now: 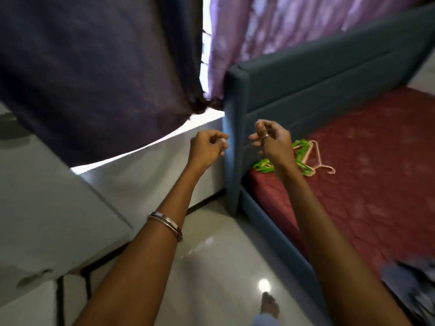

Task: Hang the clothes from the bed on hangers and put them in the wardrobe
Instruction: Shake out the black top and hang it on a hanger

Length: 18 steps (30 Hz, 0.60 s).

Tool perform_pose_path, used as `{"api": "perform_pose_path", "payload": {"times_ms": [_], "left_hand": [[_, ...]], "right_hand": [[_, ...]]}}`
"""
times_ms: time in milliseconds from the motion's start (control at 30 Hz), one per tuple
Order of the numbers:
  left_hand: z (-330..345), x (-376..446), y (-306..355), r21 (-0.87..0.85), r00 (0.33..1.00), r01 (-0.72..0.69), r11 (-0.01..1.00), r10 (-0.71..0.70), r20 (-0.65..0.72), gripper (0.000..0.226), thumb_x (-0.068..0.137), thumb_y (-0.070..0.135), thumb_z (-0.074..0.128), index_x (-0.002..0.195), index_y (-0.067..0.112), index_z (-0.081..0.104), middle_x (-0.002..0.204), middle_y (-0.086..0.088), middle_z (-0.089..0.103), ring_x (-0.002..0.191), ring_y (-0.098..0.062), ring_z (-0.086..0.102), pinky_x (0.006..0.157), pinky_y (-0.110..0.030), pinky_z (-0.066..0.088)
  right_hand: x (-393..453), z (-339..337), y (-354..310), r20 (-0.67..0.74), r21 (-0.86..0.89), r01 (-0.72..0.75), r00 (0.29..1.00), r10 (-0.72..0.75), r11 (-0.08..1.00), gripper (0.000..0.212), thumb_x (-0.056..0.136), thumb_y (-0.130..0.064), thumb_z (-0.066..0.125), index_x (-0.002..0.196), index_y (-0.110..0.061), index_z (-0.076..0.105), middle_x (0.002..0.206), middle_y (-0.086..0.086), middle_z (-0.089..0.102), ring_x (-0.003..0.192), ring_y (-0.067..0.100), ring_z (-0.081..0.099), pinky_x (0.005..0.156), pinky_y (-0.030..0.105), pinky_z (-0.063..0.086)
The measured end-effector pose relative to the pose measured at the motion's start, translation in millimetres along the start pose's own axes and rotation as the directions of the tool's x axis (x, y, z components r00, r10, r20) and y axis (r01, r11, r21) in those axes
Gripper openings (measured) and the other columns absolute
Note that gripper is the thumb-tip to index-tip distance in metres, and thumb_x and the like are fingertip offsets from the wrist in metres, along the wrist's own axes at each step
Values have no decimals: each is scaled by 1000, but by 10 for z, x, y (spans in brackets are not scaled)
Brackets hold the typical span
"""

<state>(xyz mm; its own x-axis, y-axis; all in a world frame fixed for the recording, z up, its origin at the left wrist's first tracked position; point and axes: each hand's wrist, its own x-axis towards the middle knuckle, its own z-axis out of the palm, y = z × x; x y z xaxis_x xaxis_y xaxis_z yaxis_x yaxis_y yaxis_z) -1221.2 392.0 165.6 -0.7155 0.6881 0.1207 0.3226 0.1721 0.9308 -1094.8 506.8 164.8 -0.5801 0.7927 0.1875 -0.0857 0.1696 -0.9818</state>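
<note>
A pile of green and pink plastic hangers [306, 158] lies on the red mattress [367, 175] near the teal headboard [306, 90]. A heap of grey-blue clothes [409, 285] sits at the bed's near edge, lower right, blurred. My left hand [208, 147] is stretched forward beside the headboard's corner post, with its fingers curled in and nothing visible in them. My right hand [273, 140] hovers above the hangers with loosely bent fingers, holding nothing and touching nothing.
A dark curtain [101, 67] and a pink curtain [294, 24] hang behind the bed. A white furniture panel [47, 196] stands at the left. Glossy floor tiles [211, 243] run between it and the bed frame. My bare foot [269, 305] shows below.
</note>
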Motion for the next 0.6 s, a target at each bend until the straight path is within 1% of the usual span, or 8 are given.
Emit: {"api": "perform_pose_path", "payload": {"times_ms": [100,167,233,333,400,467,533,600], "left_hand": [[935,31,-149,2,982,39,999,-39,187,18,90,-3,52,95,5,68,69,-4,64,48,1,57,53,-15,50],[1522,92,-248,20,968,65,998,-68,243,21,89,0,55,85,15,69,68,-1,66,48,-2,58,55,-21,51],[2030,112,-281,39,961,89,995,-96,258,23,88,3,56,81,19,70,69,0,68,48,-5,60,54,-19,48],[3057,16,-274,26,913,135,990,-135,386,18,89,-4,51,91,5,67,68,-3,64,39,2,53,43,-11,42],[3585,-66,-273,21,879,162,987,-154,451,18,90,-6,49,96,0,65,65,-2,61,36,3,51,39,-10,38],[4242,-129,-268,35,830,185,982,-175,530,19,89,-7,49,94,2,66,62,-2,60,37,2,51,39,-11,37],[4653,-238,-373,79,778,210,974,-216,590,21,87,-7,50,85,5,67,55,2,61,39,-2,54,46,-17,45],[5037,-396,-557,148,724,221,964,-264,637,27,86,-7,50,75,13,63,49,6,61,41,-4,55,53,-23,50]], "right_hand": [[-161,-903,380,-145,-5,-101,984,99,995,23,96,-22,56,113,-5,57,78,12,62,50,-2,57,44,14,40],[-230,-1432,555,-230,-46,-140,965,126,989,18,96,-18,56,109,-6,57,76,14,60,48,-1,56,46,16,41],[-272,-1884,744,-292,-119,-166,948,125,979,12,95,-15,58,106,-11,58,73,12,60,51,5,55,50,21,42],[-398,-2731,1145,-401,-237,-257,904,147,937,9,90,-25,63,98,-23,61,70,7,61,60,22,55,57,37,44],[-485,-3136,1344,-441,-211,-326,873,207,922,10,90,-29,63,97,-24,59,65,4,60,60,25,55,58,43,46],[-561,-3651,1590,-492,-161,-390,828,269,907,7,91,-27,63,93,-24,58,61,1,59,60,23,54,58,41,44],[-716,-3972,1874,-541,-141,-469,774,329,872,11,85,-34,63,87,-25,58,59,1,60,58,22,55,57,39,43],[-963,-4273,2187,-566,-89,-575,701,434,813,9,87,-28,60,90,-19,58,60,3,61,57,23,56,60,44,48]]}}
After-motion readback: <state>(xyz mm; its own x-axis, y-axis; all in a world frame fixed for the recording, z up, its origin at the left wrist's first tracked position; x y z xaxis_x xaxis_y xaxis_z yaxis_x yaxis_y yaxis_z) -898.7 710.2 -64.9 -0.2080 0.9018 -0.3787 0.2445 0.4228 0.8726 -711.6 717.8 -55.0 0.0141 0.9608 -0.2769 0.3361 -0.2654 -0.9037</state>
